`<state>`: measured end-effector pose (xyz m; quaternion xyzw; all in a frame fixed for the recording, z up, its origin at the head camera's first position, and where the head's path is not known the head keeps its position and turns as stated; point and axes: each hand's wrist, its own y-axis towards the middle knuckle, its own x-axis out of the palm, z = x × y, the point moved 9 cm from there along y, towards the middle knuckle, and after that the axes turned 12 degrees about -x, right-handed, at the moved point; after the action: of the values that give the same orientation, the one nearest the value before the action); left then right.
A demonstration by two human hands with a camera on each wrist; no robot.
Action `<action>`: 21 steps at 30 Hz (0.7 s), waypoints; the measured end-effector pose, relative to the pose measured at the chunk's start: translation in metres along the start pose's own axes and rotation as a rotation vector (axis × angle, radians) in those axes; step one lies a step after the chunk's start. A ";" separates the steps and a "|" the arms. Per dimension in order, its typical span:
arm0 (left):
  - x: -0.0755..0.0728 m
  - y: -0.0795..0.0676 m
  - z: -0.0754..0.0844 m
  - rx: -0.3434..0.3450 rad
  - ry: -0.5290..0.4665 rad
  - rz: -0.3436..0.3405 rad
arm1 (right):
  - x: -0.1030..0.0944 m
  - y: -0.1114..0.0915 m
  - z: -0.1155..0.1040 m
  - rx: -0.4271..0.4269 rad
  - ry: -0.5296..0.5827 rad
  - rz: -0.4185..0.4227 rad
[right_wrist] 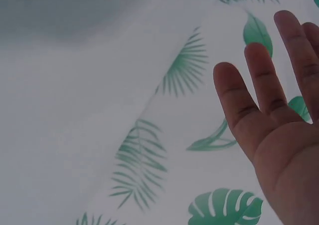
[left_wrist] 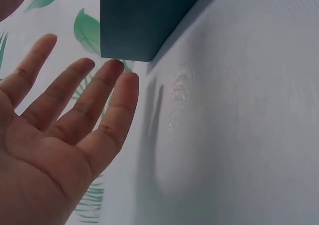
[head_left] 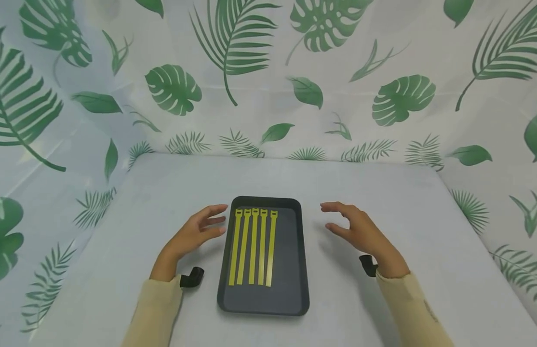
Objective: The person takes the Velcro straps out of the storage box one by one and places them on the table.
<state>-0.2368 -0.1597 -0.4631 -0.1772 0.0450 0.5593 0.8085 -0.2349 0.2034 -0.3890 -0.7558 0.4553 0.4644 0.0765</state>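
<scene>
Several yellow strap-like cable ties, each with a slotted head at the far end, lie side by side in a dark grey tray. They fill its left and middle part. My left hand hovers just left of the tray with loosely spread fingers and holds nothing. In the left wrist view its fingertips come close to the tray's dark wall; whether they touch it I cannot tell. My right hand is apart from the tray on its right, fingers relaxed, holding nothing. The right wrist view shows its palm and straight fingers.
The tray stands on a white-covered table. A white curtain printed with green leaves rises behind the table and along both sides. A small black device is at the left wrist, and a similar black device at the right.
</scene>
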 end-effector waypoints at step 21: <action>0.018 0.010 -0.022 0.032 -0.210 -0.216 | 0.034 0.085 -0.017 -0.105 0.247 -0.240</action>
<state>-0.2368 -0.1475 -0.4912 -0.1087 -0.0502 0.4838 0.8670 -0.2831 0.1244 -0.3800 -0.8590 0.3427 0.3787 0.0354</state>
